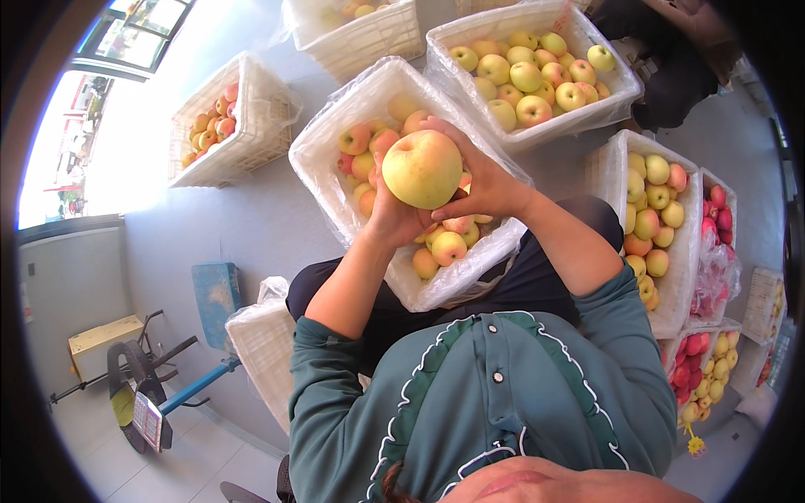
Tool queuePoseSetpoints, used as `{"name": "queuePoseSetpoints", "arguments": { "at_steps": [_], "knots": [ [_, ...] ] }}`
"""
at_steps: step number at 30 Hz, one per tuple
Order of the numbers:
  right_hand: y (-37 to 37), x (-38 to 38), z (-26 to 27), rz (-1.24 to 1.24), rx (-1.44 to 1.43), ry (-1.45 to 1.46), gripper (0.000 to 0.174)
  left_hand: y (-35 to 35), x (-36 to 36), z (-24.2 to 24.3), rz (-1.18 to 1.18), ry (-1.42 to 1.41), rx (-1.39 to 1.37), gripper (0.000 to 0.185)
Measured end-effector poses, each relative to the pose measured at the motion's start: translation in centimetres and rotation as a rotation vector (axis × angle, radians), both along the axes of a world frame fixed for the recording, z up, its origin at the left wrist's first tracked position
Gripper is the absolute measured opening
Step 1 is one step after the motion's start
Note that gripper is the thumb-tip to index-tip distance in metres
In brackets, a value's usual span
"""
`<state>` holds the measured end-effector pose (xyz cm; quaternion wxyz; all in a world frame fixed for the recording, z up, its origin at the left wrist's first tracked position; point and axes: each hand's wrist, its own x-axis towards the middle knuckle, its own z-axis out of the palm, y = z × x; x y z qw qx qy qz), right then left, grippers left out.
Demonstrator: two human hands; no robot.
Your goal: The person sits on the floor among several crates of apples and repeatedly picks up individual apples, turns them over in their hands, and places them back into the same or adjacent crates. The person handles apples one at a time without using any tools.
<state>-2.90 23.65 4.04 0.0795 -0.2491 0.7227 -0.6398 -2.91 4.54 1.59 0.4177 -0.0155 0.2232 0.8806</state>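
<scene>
Between my two hands is a large yellow apple (422,170) with a faint pink blush, its hollow end tilted up towards me. My left hand (402,217) supports it from the left and below. My right hand (481,179) curves around its right side, thumb near the bottom. Both hands are above a white plastic crate (327,135) with a clear liner, which stands before my knees. Yellow and pink apples (449,249) lie inside it, partly hidden by my hands and the held apple.
A second lined crate (534,135) of yellow apples stands beyond, near another person's dark-clothed legs (676,88). Further crates stand at the left (264,135) and right (682,302). On the left is a blue platform scale (217,305) with a display (151,420).
</scene>
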Motion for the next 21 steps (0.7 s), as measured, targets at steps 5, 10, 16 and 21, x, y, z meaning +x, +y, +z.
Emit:
{"name": "queuePoseSetpoints", "arguments": {
  "at_steps": [5, 10, 16, 21],
  "knots": [
    [0.3, 0.5, 0.6, 0.031, 0.067, 0.044, 0.111, 0.4, 0.8, 0.1, 0.017, -0.001, -0.209, 0.088],
    [0.5, 0.4, -0.1, -0.065, 0.104, 0.006, 0.113, 0.3, 0.5, 0.4, 0.038, 0.070, -0.456, 0.078],
    [-0.4, -0.5, -1.9, -0.189, 0.143, -0.184, 0.108, 0.6, -0.5, -1.2, 0.251, 0.182, -0.708, 0.071],
    [-0.1, -0.5, -1.8, -0.171, 0.153, -0.124, 0.095, -0.2, -1.6, -2.3, 0.230, 0.204, -0.752, 0.068]
  ]
}}
